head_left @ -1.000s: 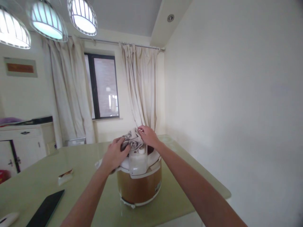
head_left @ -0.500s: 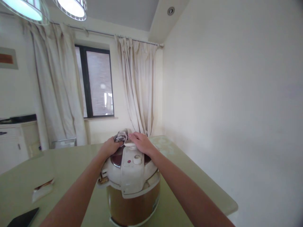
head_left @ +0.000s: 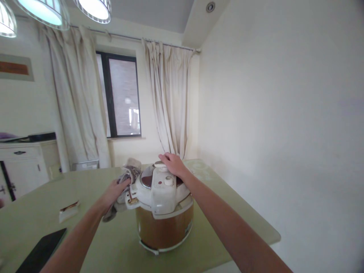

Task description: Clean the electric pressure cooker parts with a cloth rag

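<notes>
An electric pressure cooker [head_left: 163, 227] with a gold-brown body and a white lid stands upright on the pale green table. My left hand [head_left: 115, 193] is closed around a crumpled grey-white rag [head_left: 132, 170] at the left side of the lid, by the side handle. The rag hangs down toward the tabletop. On top of the lid, my right hand [head_left: 174, 165] is curled over the far side, by the white knob [head_left: 160, 165]; the fingertips are partly hidden.
A dark flat device [head_left: 42, 250] and a small white packet [head_left: 69, 211] lie on the table [head_left: 119, 235] to the left. The wall [head_left: 270, 132] runs along the right. Behind are curtains [head_left: 79, 102], a window [head_left: 125, 98] and a white cabinet [head_left: 25, 163]. Lamps [head_left: 95, 9] hang above.
My left hand has moved left with the rag, from the top of the lid to its left side. My right hand stays on the lid. The view has shifted slightly.
</notes>
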`<state>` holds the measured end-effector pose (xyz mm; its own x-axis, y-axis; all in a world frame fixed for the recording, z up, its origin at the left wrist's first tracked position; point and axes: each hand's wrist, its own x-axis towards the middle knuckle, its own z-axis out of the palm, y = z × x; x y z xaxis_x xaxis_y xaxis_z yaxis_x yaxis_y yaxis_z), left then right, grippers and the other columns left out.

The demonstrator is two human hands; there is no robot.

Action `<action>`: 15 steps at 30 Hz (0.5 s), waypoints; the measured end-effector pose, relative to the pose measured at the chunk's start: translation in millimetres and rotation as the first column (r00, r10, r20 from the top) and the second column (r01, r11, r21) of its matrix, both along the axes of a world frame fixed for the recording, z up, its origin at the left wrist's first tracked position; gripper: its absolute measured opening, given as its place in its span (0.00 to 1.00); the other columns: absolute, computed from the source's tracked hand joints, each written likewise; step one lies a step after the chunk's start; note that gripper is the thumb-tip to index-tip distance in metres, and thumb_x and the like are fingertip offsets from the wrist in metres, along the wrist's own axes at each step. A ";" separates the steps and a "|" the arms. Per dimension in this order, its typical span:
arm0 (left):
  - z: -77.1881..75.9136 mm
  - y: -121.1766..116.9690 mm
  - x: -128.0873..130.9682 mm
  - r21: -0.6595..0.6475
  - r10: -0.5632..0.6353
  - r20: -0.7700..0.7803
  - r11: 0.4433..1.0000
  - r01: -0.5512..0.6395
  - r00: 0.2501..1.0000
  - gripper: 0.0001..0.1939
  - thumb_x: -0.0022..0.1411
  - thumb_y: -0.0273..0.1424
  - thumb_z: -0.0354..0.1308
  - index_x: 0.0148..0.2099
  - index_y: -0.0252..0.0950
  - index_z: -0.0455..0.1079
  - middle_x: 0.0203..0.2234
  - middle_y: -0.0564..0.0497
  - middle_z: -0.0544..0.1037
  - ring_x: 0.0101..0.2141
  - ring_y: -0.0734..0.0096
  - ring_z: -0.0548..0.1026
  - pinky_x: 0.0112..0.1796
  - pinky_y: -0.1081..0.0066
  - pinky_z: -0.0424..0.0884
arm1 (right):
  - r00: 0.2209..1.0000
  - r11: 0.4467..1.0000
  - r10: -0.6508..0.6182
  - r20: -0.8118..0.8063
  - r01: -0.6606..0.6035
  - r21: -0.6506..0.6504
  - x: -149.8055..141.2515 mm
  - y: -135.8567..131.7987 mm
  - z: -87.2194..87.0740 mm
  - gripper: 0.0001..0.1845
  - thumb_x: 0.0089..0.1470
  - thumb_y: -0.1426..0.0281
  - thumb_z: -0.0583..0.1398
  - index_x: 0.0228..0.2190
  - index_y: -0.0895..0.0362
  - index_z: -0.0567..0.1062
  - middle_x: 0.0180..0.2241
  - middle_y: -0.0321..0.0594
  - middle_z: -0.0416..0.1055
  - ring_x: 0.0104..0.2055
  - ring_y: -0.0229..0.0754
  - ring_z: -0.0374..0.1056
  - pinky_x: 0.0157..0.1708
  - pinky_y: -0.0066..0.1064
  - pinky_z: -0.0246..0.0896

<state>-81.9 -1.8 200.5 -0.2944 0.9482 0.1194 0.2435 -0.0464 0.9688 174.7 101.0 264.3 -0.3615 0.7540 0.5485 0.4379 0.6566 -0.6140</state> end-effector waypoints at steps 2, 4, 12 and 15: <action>9.5 -14.3 3.3 0.103 0.042 -0.139 0.994 -0.028 0.989 0.21 0.53 0.50 0.66 0.37 0.37 0.77 0.31 0.47 0.85 0.35 0.55 0.82 0.37 0.62 0.80 | 0.999 0.999 0.033 -0.035 -0.034 -0.034 0.0 2.8 -0.5 0.25 0.69 0.50 0.57 0.32 0.56 0.79 0.32 0.38 0.76 0.37 0.42 0.69 0.42 0.32 0.57; 25.6 -24.8 14.3 0.190 0.027 -0.306 0.981 0.033 0.952 0.18 0.51 0.48 0.66 0.37 0.39 0.78 0.33 0.48 0.85 0.37 0.54 0.82 0.40 0.62 0.79 | 0.992 0.994 0.084 -0.099 -0.091 -0.064 0.0 7.3 -1.5 0.28 0.69 0.47 0.55 0.34 0.56 0.80 0.36 0.40 0.78 0.41 0.43 0.71 0.46 0.33 0.60; 74.2 6.6 59.6 0.108 0.024 -0.765 0.990 0.092 0.644 0.13 0.54 0.41 0.62 0.39 0.43 0.81 0.36 0.46 0.85 0.41 0.51 0.82 0.43 0.64 0.72 | 0.949 0.974 0.121 -0.291 -0.171 -0.152 1.4 19.7 -6.1 0.38 0.67 0.39 0.49 0.39 0.59 0.82 0.37 0.44 0.79 0.40 0.42 0.72 0.46 0.32 0.64; 72.4 33.3 52.7 0.065 -0.040 -0.698 0.991 0.120 0.715 0.15 0.51 0.39 0.63 0.41 0.43 0.82 0.36 0.48 0.86 0.43 0.52 0.82 0.43 0.66 0.72 | 0.961 0.983 0.128 -0.246 -0.155 -0.095 1.8 15.2 -6.7 0.35 0.68 0.42 0.51 0.38 0.58 0.82 0.37 0.42 0.79 0.42 0.43 0.72 0.46 0.32 0.63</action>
